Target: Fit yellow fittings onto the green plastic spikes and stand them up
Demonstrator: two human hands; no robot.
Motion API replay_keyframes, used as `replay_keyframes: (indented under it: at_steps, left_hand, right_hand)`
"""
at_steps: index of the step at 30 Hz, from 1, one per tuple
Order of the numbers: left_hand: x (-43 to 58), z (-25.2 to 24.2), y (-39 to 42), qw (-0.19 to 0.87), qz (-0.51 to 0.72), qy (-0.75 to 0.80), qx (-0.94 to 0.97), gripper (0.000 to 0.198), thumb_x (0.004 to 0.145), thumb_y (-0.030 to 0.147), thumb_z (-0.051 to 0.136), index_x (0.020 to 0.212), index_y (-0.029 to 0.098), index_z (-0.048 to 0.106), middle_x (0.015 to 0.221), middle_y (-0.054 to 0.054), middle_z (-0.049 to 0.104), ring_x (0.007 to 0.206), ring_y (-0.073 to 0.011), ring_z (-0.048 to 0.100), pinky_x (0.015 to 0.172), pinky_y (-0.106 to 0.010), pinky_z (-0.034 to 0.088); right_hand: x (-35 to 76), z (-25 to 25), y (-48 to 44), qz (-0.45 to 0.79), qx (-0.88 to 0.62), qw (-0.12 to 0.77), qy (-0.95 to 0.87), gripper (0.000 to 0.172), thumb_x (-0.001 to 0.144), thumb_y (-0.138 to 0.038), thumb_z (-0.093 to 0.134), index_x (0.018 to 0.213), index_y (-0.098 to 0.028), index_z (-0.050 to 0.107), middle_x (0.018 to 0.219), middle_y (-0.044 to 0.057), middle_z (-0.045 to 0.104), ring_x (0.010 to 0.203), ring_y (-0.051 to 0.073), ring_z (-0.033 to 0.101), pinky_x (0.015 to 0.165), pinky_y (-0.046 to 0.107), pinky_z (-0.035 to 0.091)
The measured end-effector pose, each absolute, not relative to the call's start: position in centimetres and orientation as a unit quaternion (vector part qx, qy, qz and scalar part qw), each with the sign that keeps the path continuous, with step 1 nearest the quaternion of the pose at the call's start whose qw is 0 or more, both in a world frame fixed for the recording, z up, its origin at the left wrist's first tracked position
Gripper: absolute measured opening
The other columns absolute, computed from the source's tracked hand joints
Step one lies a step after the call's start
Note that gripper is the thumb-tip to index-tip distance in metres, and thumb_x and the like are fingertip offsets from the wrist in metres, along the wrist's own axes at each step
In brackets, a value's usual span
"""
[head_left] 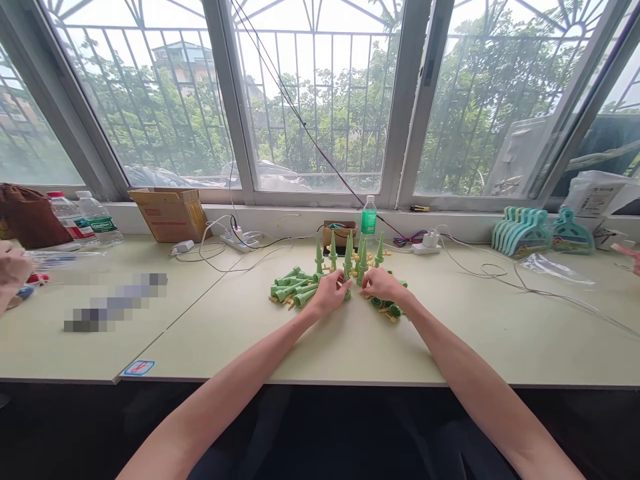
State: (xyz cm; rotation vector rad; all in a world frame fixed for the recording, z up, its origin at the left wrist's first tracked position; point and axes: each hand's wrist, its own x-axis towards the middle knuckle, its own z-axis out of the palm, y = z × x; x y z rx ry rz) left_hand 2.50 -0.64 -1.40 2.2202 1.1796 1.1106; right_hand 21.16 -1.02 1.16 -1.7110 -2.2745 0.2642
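Several green plastic plant-watering spikes stand point-up on the table (225, 333) between and behind my hands. My left hand (330, 293) is closed around the lower part of one upright green spike (347, 263). Just right of it, my right hand (384, 285) has its fingers pinched at the foot of another upright spike (362, 268); its fingertips are small and partly hidden. A pile of green spikes (295, 287) lies left of my left hand, with small yellow valves among them. More green pieces (395, 311) and yellow bits lie beneath my right wrist.
Behind the spikes are a small cardboard box (330, 235) and a green-labelled bottle (369, 217). Power strips (241, 239) and cables run along the window. Teal dustpan-like items (525, 231) stand at right. Other people's hands show at the left (14, 267) and right (627, 257) edges.
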Motion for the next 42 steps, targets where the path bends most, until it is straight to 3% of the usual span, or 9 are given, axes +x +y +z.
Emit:
replay_keyframes:
  at_steps: [12,26,42]
  left_hand:
    - [2.3,-1.7,-0.4,0.195,0.391,0.408,0.802,0.025,0.085,0.039,0.049,0.073,0.018,0.051,0.07,-0.001,0.059,0.06,-0.0126,0.047,0.058,-0.028,0.039]
    - [2.3,-1.6,-0.7,0.194,0.412,0.417,0.787,0.025,0.084,0.038,0.05,0.068,0.018,0.048,0.064,0.0,0.054,0.059,-0.0122,0.045,0.056,-0.026,0.035]
    - [2.0,-1.5,-1.0,0.194,0.442,0.421,0.768,0.025,0.086,0.035,0.048,0.068,0.019,0.043,0.06,0.003,0.047,0.056,-0.0107,0.038,0.055,-0.025,0.031]
  right_hand:
    - [20.7,1.3,-1.4,0.071,-0.58,0.146,-0.798,0.01,0.076,-0.025,0.067,0.071,-0.017,0.07,0.074,0.004,0.065,0.072,0.014,0.056,0.054,0.022,0.032]
    - [20.1,0.6,-1.8,0.088,-0.479,0.326,-0.81,0.019,0.087,-0.031,0.051,0.077,-0.016,0.056,0.066,0.0,0.058,0.058,0.01,0.046,0.056,0.023,0.033]
    - [19.4,0.0,-2.2,0.114,-0.423,0.374,-0.818,0.015,0.092,-0.03,0.044,0.082,-0.02,0.048,0.067,-0.001,0.057,0.057,0.012,0.046,0.058,0.025,0.035]
